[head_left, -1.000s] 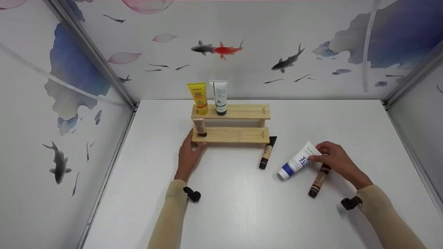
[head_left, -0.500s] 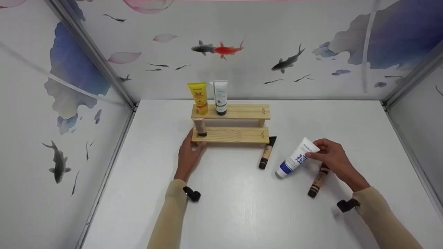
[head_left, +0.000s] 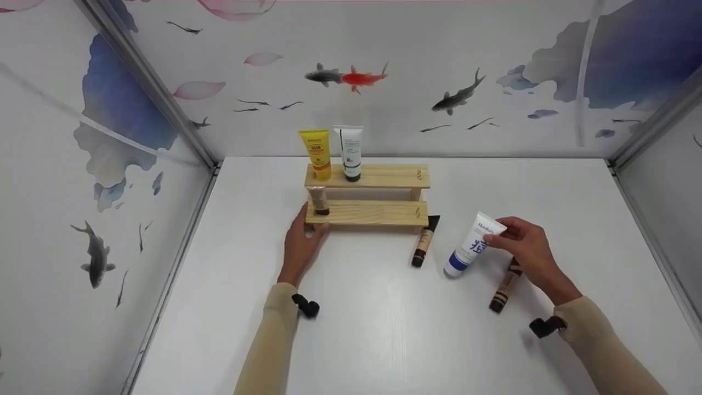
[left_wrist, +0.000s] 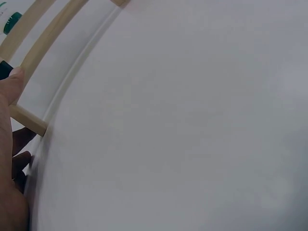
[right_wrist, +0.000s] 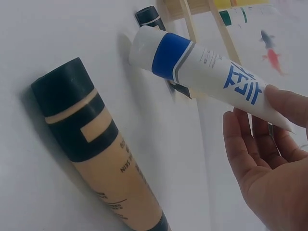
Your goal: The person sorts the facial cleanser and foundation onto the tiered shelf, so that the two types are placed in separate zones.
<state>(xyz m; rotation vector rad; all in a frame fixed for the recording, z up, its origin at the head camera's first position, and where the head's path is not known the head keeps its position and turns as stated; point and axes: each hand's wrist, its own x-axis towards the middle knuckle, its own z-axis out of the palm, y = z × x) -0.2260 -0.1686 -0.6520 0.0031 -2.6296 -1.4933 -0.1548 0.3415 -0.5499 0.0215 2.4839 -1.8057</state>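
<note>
At the left end of a two-tier wooden rack (head_left: 373, 213), my left hand (head_left: 300, 249) holds the lower shelf's corner. In the left wrist view, the thumb (left_wrist: 13, 82) lies on the shelf edge and the fingers are around the leg side. My right hand (head_left: 529, 252) pinches the flat crimped end of a white squeeze tube (head_left: 473, 245) with a blue band. The tube slants cap-down, its cap close over the table in the head view. Under that hand lies a beige tube with a dark cap (right_wrist: 115, 168), partly hidden in the head view.
On the upper shelf stand a yellow tube (head_left: 316, 153) and a white tube with a dark green cap (head_left: 351, 153). A small beige tube (head_left: 318, 201) stands on the lower shelf's left end. Another beige-and-black tube (head_left: 423, 244) lies by the rack's right end.
The white tube in my right hand has tipped more upright, its crimped end moving up and left. The right hand has shifted slightly away from me. My left hand stays on the rack.
</note>
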